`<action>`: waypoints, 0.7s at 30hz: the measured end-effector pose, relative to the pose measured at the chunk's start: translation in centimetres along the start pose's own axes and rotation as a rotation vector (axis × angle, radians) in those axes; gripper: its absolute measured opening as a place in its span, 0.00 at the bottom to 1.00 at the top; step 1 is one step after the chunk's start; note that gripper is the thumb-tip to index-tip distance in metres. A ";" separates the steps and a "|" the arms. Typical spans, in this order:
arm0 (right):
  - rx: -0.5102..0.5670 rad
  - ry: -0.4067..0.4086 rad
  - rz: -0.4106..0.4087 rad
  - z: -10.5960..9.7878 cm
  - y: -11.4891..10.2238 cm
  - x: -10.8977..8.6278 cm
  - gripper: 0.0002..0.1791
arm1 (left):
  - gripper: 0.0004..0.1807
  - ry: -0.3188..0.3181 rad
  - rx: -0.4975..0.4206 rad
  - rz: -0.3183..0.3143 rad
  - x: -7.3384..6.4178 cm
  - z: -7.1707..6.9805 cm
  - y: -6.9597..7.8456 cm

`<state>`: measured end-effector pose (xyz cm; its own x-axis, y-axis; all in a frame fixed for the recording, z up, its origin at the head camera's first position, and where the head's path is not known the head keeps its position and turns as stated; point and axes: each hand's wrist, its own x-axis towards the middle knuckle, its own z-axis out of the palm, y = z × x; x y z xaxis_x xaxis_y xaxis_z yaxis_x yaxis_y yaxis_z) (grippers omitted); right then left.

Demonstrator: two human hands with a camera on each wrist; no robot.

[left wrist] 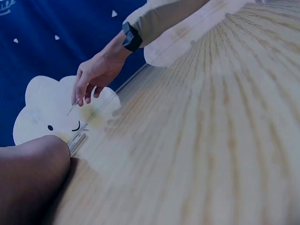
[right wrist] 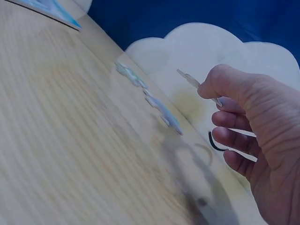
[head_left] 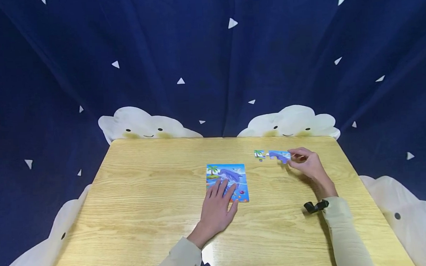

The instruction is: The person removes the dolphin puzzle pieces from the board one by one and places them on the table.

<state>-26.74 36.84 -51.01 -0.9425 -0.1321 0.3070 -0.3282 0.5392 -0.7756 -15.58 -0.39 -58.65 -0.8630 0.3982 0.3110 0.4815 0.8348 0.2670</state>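
Where the left hand (head_left: 217, 213) is: palm down over the lower left of the dolphin board, its fingers straight and slightly spread; it grips nothing.
Right hand (head_left: 306, 164): held to the far right, thumb and forefinger closed in a pinch on a thin puzzle piece (right wrist: 188, 78), the other fingers loosely bent and apart from it.
Pinched piece: raised off the table and seen nearly edge-on from the right wrist; its printed side cannot be made out there.
Dolphin board (head_left: 233, 174): flat near the middle of the table, a palm tree at its upper left, the dolphin across the middle, shells lower right, partly covered by the left hand.
Palm tree piece (head_left: 258, 153): on the table beyond the board and to its right.
Dolphin pieces (head_left: 277, 155): just right of the palm tree piece, near the right fingertips; from above, where the pinched piece ends and these begin is unclear.
Table (head_left: 147, 183): light wood with a streaky grain.
Sleeves (head_left: 345, 226): pale, a black device at each wrist.
Curtain (head_left: 194, 38): dark blue with white triangles, smiling clouds (head_left: 144, 124) along the table's far edge.
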 end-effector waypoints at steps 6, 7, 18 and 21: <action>0.014 0.017 0.041 -1.1 1.4 0.4 0.21 | 0.30 -0.011 0.012 -0.005 0.1 -0.1 0.1; 0.015 0.017 0.049 -1.3 1.6 0.4 0.21 | 0.30 -0.012 0.018 -0.004 0.1 -0.1 0.1; -0.051 -0.033 0.172 -1.6 6.6 1.7 0.25 | 0.30 -0.023 0.018 -0.013 0.1 -0.2 0.0; -0.131 -0.058 0.187 -1.5 7.5 2.0 0.25 | 0.30 -0.010 0.021 -0.012 0.1 0.0 0.0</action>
<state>-31.01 41.87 -55.35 -0.9894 -0.0654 0.1300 -0.1405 0.6619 -0.7363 -15.63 -0.39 -58.60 -0.8700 0.3920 0.2991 0.4681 0.8473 0.2510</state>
